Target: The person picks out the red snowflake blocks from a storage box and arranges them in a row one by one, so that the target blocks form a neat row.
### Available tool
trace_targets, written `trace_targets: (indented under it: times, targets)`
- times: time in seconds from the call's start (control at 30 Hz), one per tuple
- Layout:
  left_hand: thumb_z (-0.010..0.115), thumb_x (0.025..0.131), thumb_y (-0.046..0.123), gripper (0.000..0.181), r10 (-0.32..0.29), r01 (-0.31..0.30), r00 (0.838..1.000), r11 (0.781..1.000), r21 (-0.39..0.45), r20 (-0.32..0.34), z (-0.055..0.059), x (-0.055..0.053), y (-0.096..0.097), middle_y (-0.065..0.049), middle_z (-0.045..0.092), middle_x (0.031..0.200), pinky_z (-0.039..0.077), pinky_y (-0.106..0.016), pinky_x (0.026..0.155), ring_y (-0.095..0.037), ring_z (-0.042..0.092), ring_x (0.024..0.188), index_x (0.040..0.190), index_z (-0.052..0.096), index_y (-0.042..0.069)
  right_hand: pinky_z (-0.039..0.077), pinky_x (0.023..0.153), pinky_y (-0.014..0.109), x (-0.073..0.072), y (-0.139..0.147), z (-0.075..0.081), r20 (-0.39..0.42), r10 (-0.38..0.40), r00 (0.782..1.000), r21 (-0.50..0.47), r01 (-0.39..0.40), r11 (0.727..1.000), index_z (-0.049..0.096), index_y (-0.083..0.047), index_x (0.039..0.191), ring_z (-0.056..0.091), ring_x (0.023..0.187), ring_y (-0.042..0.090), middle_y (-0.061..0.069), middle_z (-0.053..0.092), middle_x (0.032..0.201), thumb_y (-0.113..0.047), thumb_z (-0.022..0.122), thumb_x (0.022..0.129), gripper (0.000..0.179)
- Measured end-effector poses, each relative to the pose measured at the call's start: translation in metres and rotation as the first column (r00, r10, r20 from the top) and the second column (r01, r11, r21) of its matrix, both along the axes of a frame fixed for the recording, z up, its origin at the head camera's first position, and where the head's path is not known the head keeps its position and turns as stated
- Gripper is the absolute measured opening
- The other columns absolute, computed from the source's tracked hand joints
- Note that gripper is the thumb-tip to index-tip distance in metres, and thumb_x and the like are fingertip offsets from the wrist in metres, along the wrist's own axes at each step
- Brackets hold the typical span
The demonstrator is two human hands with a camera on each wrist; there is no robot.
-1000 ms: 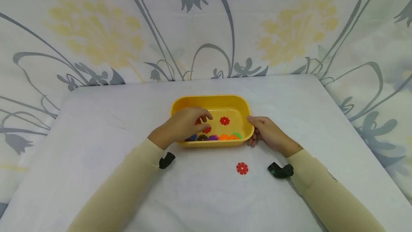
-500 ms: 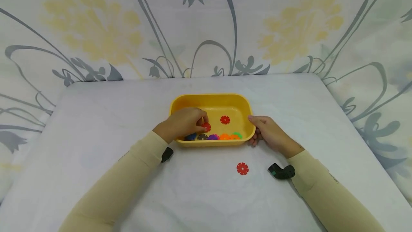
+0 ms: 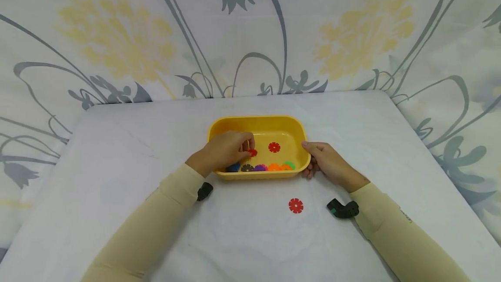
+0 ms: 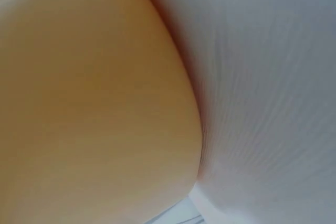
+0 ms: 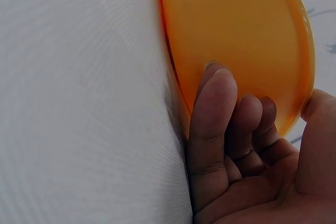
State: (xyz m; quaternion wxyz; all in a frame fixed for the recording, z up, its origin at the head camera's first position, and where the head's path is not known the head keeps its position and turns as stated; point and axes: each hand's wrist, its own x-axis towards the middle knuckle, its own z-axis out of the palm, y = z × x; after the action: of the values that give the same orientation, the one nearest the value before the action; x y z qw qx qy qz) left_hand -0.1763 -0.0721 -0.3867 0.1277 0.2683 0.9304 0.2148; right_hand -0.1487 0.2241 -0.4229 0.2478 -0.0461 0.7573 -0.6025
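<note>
Inside the yellow plastic tub (image 3: 258, 176), my left hand (image 3: 223, 151) pinches a red snowflake disc (image 3: 253, 152) between thumb and fingers. That disc looks tilted, and the hand partly covers it. Another red disc (image 3: 274, 147) lies flat on the tub floor to its right. My right hand (image 3: 328, 162) holds the tub's right end, thumb on the rim and curled fingers (image 5: 212, 108) under it against the outer wall. Only the tub's outer wall (image 4: 100, 98) and white cloth fill most of the left wrist view.
Along the tub's near side lie blue (image 3: 233, 167), dark (image 3: 247, 168), purple (image 3: 260, 167), orange (image 3: 274, 167) and green (image 3: 289, 164) discs. A single red disc (image 3: 295, 206) rests on the white-covered table (image 3: 235, 234) in front of the tub. Patterned cloth (image 3: 250, 34) hangs behind.
My left fingers were spread above the red discs; they have closed on one, which now appears tilted. The right hand keeps its hold on the tub.
</note>
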Motion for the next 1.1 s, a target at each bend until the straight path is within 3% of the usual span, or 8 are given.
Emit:
trace_targets:
  times: [0.17, 0.3, 0.4, 0.5, 0.63, 0.77, 0.93, 1.1]
  targets:
    - [0.074, 0.091, 0.028, 0.013, 0.055, -0.032, 0.989, 0.986, 0.165, -0.138, 0.006, 0.015, 0.003, 0.007, 0.069, 0.091, 0.05, -0.022, 0.068, -0.012, 0.055, 0.075, 0.096, 0.067, 0.019, 0.058, 0.062, 0.027, 0.001, 0.0, -0.001, 0.006, 0.002, 1.0, 0.001, -0.002, 1.0, 0.054, 0.01, 0.111, 0.061, 0.06, 0.015, 0.005, 0.065, 0.07, -0.042, 0.038, 0.108, 0.054]
    - [0.076, 0.09, 0.024, 0.013, 0.013, 0.057, 0.975, 0.951, 0.304, -0.223, 0.013, 0.035, 0.008, 0.005, 0.071, 0.091, 0.051, -0.019, 0.065, -0.01, 0.058, 0.074, 0.097, 0.07, 0.015, 0.058, 0.062, 0.027, 0.002, 0.001, -0.003, 0.026, 0.003, 1.0, 0.014, -0.004, 1.0, 0.054, 0.01, 0.111, 0.061, 0.06, 0.015, 0.005, 0.065, 0.07, -0.041, 0.038, 0.108, 0.054]
    - [0.076, 0.09, 0.022, 0.013, -0.034, 0.118, 0.974, 0.921, 0.371, -0.225, 0.023, 0.048, 0.013, 0.005, 0.071, 0.09, 0.052, -0.017, 0.066, -0.007, 0.059, 0.074, 0.098, 0.07, 0.014, 0.058, 0.063, 0.027, 0.002, 0.001, -0.003, 0.021, 0.006, 1.0, 0.019, -0.006, 1.0, 0.054, 0.011, 0.113, 0.062, 0.061, 0.016, 0.006, 0.066, 0.071, -0.041, 0.038, 0.108, 0.055]
    - [0.077, 0.089, 0.021, 0.014, -0.091, 0.164, 0.976, 0.902, 0.4, -0.196, 0.032, 0.058, 0.018, 0.006, 0.071, 0.089, 0.053, -0.018, 0.068, -0.005, 0.059, 0.076, 0.098, 0.069, 0.014, 0.059, 0.064, 0.027, 0.002, 0.0, 0.0, -0.008, 0.012, 1.0, 0.023, -0.012, 1.0, 0.055, 0.011, 0.115, 0.062, 0.062, 0.016, 0.006, 0.066, 0.072, -0.043, 0.038, 0.108, 0.056]
    - [0.076, 0.09, 0.021, 0.014, -0.215, 0.247, 0.969, 0.888, 0.389, -0.124, 0.038, 0.069, 0.025, 0.007, 0.072, 0.088, 0.053, -0.018, 0.068, -0.004, 0.059, 0.074, 0.1, 0.068, 0.014, 0.058, 0.064, 0.026, 0.001, -0.001, 0.002, -0.03, 0.015, 0.999, 0.021, -0.014, 1.0, 0.055, 0.011, 0.114, 0.062, 0.062, 0.016, 0.005, 0.066, 0.071, -0.043, 0.038, 0.108, 0.057]
    - [0.073, 0.092, 0.024, 0.011, -0.311, 0.291, 0.95, 0.902, 0.319, 0.011, 0.034, 0.081, 0.033, 0.01, 0.072, 0.086, 0.051, -0.015, 0.067, -0.002, 0.059, 0.071, 0.099, 0.067, 0.017, 0.058, 0.064, 0.026, 0.0, 0.0, 0.001, -0.029, 0.031, 0.999, 0.005, -0.03, 1.0, 0.055, 0.011, 0.112, 0.061, 0.062, 0.015, 0.005, 0.066, 0.071, -0.043, 0.037, 0.108, 0.057]
    - [0.072, 0.094, 0.026, 0.007, -0.302, 0.264, 0.937, 0.942, 0.208, 0.177, 0.017, 0.086, 0.045, 0.015, 0.067, 0.08, 0.05, -0.015, 0.066, -0.002, 0.059, 0.07, 0.093, 0.065, 0.024, 0.058, 0.062, 0.027, -0.003, 0.0, -0.001, -0.041, 0.029, 0.999, 0.005, -0.028, 1.0, 0.057, 0.01, 0.109, 0.061, 0.061, 0.015, 0.005, 0.066, 0.07, -0.043, 0.038, 0.108, 0.057]
    - [0.074, 0.092, 0.026, 0.009, -0.273, 0.254, 0.946, 0.96, 0.119, 0.177, 0.0, 0.087, 0.055, 0.015, 0.063, 0.076, 0.048, -0.014, 0.068, 0.0, 0.057, 0.071, 0.091, 0.066, 0.023, 0.058, 0.063, 0.027, -0.003, 0.002, -0.001, -0.017, 0.002, 1.0, 0.031, -0.002, 1.0, 0.057, 0.009, 0.112, 0.062, 0.06, 0.014, 0.004, 0.068, 0.07, -0.045, 0.039, 0.107, 0.058]
